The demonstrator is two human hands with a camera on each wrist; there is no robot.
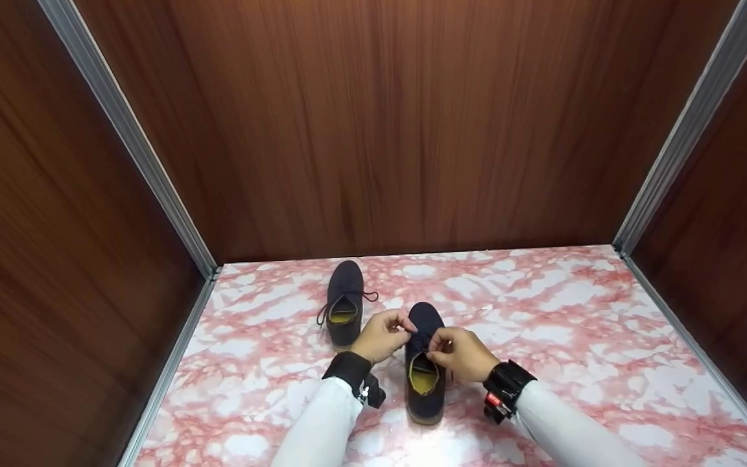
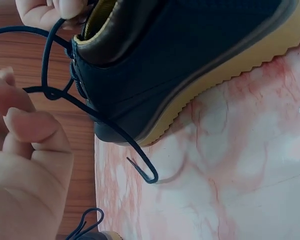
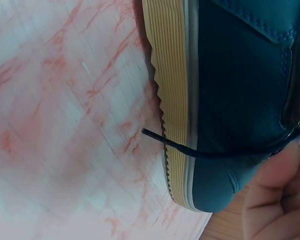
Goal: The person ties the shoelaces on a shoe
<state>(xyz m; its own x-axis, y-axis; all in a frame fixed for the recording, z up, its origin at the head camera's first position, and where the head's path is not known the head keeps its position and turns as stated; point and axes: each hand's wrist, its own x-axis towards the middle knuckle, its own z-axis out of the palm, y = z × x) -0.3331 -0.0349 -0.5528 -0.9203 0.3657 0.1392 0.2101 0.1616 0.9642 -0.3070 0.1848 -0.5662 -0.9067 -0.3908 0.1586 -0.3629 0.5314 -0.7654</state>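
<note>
A dark navy shoe point(image 1: 425, 405) with a yellow lining stands on the marbled surface, toe pointing away. Over its lacing, my left hand point(image 1: 383, 336) pinches a strand of the dark shoelace point(image 2: 110, 122) between thumb and finger. From the other side my right hand point(image 1: 464, 355) pinches the lace close to the shoe's opening. A loop of lace stands up between both hands in the left wrist view, and one lace end hangs beside the toe. Another lace end point(image 3: 170, 142) lies across the shoe's side, above its ridged tan sole point(image 3: 170, 75).
A matching shoe point(image 1: 345, 282) stands farther back on the left, its lace ends spread loose to both sides. The red-and-white marbled surface point(image 1: 555, 331) is enclosed by brown wood-grain panels point(image 1: 380, 130) with grey metal corner strips point(image 1: 146, 143).
</note>
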